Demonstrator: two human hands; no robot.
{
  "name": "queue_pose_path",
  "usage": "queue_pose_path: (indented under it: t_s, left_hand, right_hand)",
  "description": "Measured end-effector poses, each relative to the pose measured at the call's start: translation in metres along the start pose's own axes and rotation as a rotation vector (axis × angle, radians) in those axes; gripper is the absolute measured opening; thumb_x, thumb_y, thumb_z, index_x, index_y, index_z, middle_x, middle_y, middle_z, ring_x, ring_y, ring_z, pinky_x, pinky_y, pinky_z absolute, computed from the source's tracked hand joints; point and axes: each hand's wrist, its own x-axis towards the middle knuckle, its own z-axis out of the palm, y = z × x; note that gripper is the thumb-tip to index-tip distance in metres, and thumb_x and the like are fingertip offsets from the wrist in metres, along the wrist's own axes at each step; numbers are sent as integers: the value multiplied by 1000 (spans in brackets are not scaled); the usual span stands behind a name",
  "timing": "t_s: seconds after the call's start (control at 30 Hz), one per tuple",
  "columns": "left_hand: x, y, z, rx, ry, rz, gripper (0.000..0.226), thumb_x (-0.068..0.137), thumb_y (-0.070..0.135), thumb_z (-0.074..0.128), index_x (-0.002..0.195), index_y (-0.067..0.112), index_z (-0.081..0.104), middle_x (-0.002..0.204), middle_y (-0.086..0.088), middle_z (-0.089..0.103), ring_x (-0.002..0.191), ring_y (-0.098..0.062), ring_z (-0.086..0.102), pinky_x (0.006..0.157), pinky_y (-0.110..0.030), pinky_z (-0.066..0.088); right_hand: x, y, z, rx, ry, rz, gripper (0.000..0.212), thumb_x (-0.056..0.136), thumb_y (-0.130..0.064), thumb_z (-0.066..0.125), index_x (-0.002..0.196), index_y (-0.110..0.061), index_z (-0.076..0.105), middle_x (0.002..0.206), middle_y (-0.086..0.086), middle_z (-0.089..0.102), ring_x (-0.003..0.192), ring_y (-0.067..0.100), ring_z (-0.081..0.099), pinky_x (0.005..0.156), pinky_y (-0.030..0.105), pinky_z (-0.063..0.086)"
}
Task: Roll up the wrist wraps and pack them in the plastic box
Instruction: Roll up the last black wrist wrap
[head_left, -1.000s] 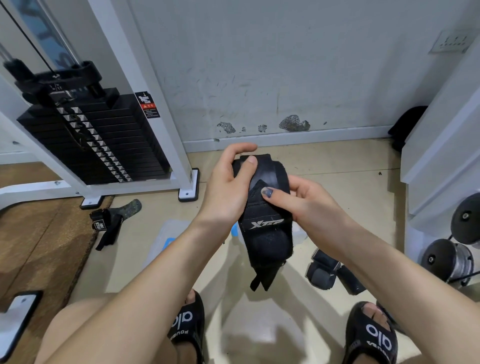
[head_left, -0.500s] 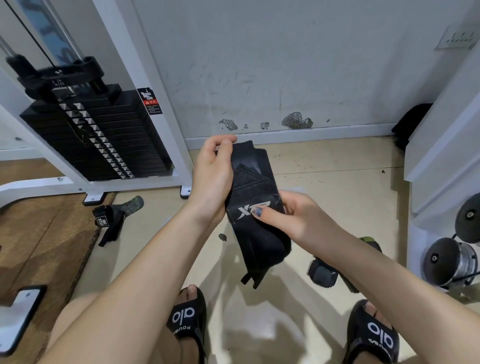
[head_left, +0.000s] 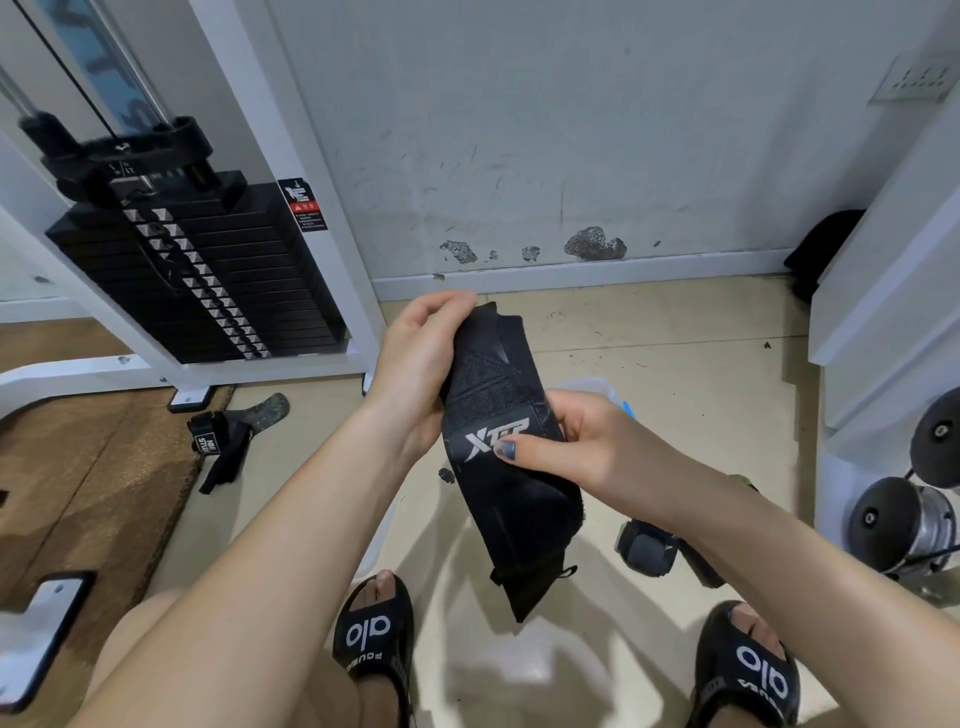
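I hold a black wrist wrap (head_left: 511, 493) with a white logo in the air above the floor, its length hanging down towards my feet. My left hand (head_left: 415, 364) grips its upper end, fingers curled over the top edge. My right hand (head_left: 576, 447) pinches the wrap at the logo, thumb on the front. Behind my right hand a corner of the clear plastic box (head_left: 597, 387) with a blue clip shows on the floor; most of it is hidden. A second black wrap (head_left: 223, 441) lies unrolled on the floor at the left.
A white cable machine with a black weight stack (head_left: 197, 280) stands at the left. Rolled grey wraps (head_left: 649, 551) lie by my right forearm. Dumbbells (head_left: 898, 519) and a white rack are at the right. My feet in black slides (head_left: 374, 639) are below.
My left hand has curled further over the wrap's top end. My right thumb slid down onto the logo, and the wrap tilted slightly.
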Motion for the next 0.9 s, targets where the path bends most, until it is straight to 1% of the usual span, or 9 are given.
queue_pose_path:
  t_s: [0.17,0.33,0.43,0.57,0.7,0.73,0.8,0.87,0.9]
  left_hand:
    - [-1,-4,2,31,28,29,20,89,12,79,106,8,72,84,-6,68,61,-14,65,55,-25,54]
    - [1,-2,3,36,140,-30,19,103,14,57,116,8,69,82,-7,66,54,-12,63,50,-22,53]
    - [-3,1,4,17,59,-155,32,110,37,41,131,21,59,110,-10,70,83,-19,71,67,-32,60]
    - [-14,-10,8,170,-245,-172,50,104,63,37,149,40,37,112,-2,77,100,-20,77,87,-36,59]
    - [-26,-26,8,363,-364,-104,74,96,43,70,154,46,25,107,9,79,102,-10,75,103,-39,55]
    - [-28,-30,7,399,-401,-84,83,92,35,76,156,41,24,109,8,78,101,-7,74,100,-33,56]
    - [-33,-36,7,475,-453,-22,82,90,24,80,154,29,29,114,11,73,90,6,71,76,-13,56]
    - [-36,-38,9,514,-439,42,72,92,15,77,148,29,33,111,13,71,77,12,67,54,-6,47]
    - [-36,-38,10,483,-419,62,71,92,11,76,147,28,34,110,10,73,79,9,69,54,-7,48]
  right_hand:
    - [-2,4,1,-28,-24,14,5,99,-10,66,94,-11,68,89,2,68,87,15,63,81,33,49]
    - [-3,2,3,-11,5,33,5,99,-8,65,98,-5,68,89,5,71,86,14,65,80,28,49]
    - [-3,-5,0,32,130,33,6,98,-9,66,97,-9,72,93,4,77,88,14,73,76,24,56]
    - [6,-14,-10,201,312,11,19,101,-15,61,112,-2,71,106,13,78,98,22,75,76,28,58]
    - [12,-17,-20,400,404,93,41,106,-27,51,122,9,63,116,28,71,105,35,73,80,40,61]
    - [13,-17,-22,443,388,127,45,107,-31,49,124,8,63,118,27,71,110,37,71,90,44,60]
    - [13,-20,-27,519,359,168,50,107,-37,45,124,5,66,119,23,73,113,36,71,102,48,54]
    - [12,-23,-31,593,382,167,45,107,-37,45,113,0,71,110,16,76,101,28,75,92,42,58]
    - [11,-22,-33,585,406,158,40,107,-35,47,109,-3,72,103,12,77,92,22,76,83,37,59]
